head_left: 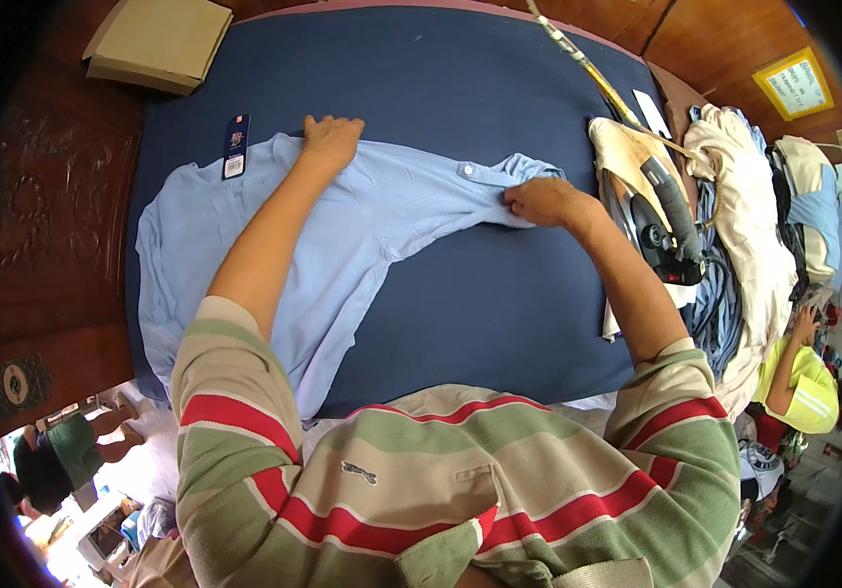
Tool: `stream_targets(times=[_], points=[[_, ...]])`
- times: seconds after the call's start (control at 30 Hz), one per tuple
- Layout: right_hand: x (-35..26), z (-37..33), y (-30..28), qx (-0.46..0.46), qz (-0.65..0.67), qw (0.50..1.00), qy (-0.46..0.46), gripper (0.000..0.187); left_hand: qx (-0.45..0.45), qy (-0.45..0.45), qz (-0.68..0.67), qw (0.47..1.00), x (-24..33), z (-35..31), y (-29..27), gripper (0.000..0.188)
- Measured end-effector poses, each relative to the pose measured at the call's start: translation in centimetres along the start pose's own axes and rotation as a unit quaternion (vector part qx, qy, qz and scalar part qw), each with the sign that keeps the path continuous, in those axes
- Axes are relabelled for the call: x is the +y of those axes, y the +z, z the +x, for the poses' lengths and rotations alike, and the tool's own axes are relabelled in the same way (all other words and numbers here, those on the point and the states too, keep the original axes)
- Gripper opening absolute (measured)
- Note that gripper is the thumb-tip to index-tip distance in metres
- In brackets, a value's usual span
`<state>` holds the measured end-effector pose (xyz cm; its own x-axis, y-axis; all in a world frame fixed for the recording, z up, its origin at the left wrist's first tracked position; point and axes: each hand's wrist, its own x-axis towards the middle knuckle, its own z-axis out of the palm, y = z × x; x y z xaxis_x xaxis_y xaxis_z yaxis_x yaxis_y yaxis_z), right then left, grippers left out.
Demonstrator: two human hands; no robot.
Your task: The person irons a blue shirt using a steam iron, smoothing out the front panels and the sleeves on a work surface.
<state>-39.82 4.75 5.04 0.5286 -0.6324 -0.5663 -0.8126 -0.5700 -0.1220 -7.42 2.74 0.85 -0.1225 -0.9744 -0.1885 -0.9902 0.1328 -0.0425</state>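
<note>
A light blue shirt point(284, 245) lies spread on the dark blue table cover point(480, 304), one sleeve stretched toward the right. My left hand point(335, 142) is at the shirt's upper edge near the shoulder, fingers curled down on the fabric. Near the cuff, my right hand point(543, 201) grips the sleeve, its thumb and fingers closed on the cloth. A white button point(468, 170) shows on a tab of the sleeve, between my hands. At the shirt's upper left lies a dark hang tag point(236, 147) with a white label.
An iron point(671, 216) with a dark wrapped handle rests on cream cloth right of my right hand. A yellowish hose point(588, 69) hangs from above. Piled garments point(744, 235) line the right edge. A cardboard box point(158, 41) sits far left. A person in yellow point(801, 382) is farther right.
</note>
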Motion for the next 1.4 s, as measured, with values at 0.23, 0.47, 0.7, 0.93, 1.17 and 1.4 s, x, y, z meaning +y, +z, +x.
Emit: stream_targets(times=[0.23,0.47,0.7,0.93,1.17,1.4], points=[[-0.6,2.6,-2.6,0.29,0.139,0.947,-0.028,0.024,0.065,-0.008,0.013,0.998,-0.3,-0.4,1.5,0.022],[0.8,7.4,-0.9,0.211,0.113,0.97,0.042,0.035,0.081,-0.034,0.003,0.996,-0.2,0.1,1.4,0.02],[0.5,1.4,-1.6,0.347,0.218,0.911,-0.047,0.025,0.335,0.104,-0.085,0.932,3.2,-4.9,2.4,0.018],[3.2,-3.1,5.0,0.266,0.244,0.915,-0.182,0.016,0.128,0.186,-0.2,0.953,9.6,-13.0,3.3,0.035],[5.8,-1.7,6.0,0.277,0.2,0.925,-0.169,0.021,0.076,0.147,-0.184,0.969,8.2,-12.2,2.6,0.031],[5.5,-1.2,6.2,0.321,0.154,0.918,-0.178,0.016,0.034,0.149,-0.244,0.958,7.3,-11.7,1.3,0.027]])
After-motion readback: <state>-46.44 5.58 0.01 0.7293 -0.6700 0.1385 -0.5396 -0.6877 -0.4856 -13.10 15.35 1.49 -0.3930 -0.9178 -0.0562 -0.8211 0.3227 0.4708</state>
